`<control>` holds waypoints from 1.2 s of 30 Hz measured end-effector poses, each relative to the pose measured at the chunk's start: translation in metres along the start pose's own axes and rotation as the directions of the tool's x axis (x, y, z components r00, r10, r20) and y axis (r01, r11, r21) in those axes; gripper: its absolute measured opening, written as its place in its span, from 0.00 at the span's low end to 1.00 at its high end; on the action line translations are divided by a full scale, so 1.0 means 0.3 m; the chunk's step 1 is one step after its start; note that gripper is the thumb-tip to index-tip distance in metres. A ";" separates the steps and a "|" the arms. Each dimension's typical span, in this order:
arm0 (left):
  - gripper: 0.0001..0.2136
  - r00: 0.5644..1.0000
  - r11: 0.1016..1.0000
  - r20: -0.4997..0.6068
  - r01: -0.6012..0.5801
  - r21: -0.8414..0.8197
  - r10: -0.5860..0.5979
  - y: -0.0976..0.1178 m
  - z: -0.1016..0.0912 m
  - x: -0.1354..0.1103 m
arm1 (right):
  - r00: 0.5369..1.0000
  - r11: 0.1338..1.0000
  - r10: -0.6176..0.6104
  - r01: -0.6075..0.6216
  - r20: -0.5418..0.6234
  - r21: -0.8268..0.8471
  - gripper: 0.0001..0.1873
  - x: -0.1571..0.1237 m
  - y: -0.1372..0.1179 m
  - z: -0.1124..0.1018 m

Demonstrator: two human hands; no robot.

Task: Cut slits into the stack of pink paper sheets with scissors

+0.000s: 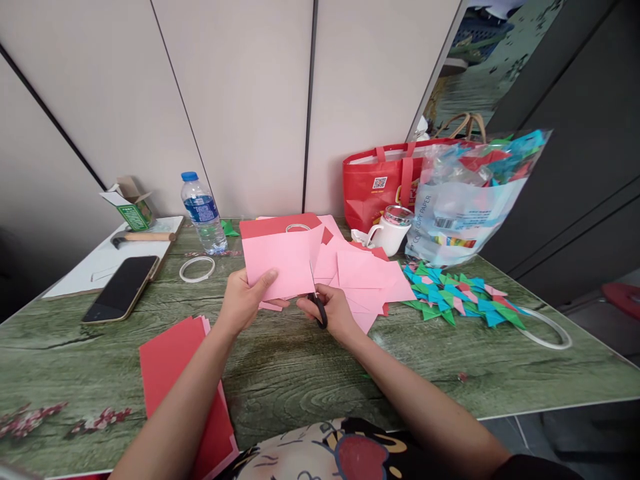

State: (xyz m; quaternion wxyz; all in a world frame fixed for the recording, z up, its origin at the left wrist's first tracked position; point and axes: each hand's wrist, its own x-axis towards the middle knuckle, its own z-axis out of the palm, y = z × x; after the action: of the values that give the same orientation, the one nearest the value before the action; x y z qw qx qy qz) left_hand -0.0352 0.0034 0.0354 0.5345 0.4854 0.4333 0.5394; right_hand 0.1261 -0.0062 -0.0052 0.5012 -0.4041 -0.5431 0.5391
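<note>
My left hand (245,300) pinches the lower left edge of a pink paper sheet (280,260) and holds it upright over the table. My right hand (333,310) grips black-handled scissors (317,303); the blades point up into the sheet's right edge. Behind the sheet lie more pink sheets (370,273) in a loose heap. A stack of red paper (180,380) lies by my left forearm near the table's front edge.
A phone (121,288), a tape ring (197,269), a water bottle (203,213) and a small green box (131,203) sit at the left. A white mug (390,230), a red bag (383,180), a plastic bag (465,200) and several folded paper triangles (457,297) are at the right.
</note>
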 end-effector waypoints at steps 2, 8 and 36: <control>0.13 1.000 1.000 0.005 0.002 -0.006 -0.002 0.003 0.003 -0.001 | 1.000 1.000 0.010 -0.010 -0.004 -0.007 0.15 0.001 -0.001 -0.003; 0.15 0.972 0.991 -0.206 -0.127 -0.049 0.115 0.016 0.004 0.014 | 0.983 0.998 -0.022 0.032 0.183 -0.053 0.17 -0.002 -0.002 -0.005; 0.22 0.934 0.975 0.326 -0.192 0.114 0.146 -0.007 0.009 0.014 | 0.936 0.353 0.345 -0.064 -0.066 0.933 0.09 0.074 -0.019 -0.086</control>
State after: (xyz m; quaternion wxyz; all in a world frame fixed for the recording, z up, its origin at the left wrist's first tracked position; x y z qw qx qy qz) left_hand -0.0320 0.0077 0.0339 0.5120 0.6380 0.3366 0.4664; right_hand 0.1482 0.0197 0.0007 0.6323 -0.1871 -0.0279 0.7512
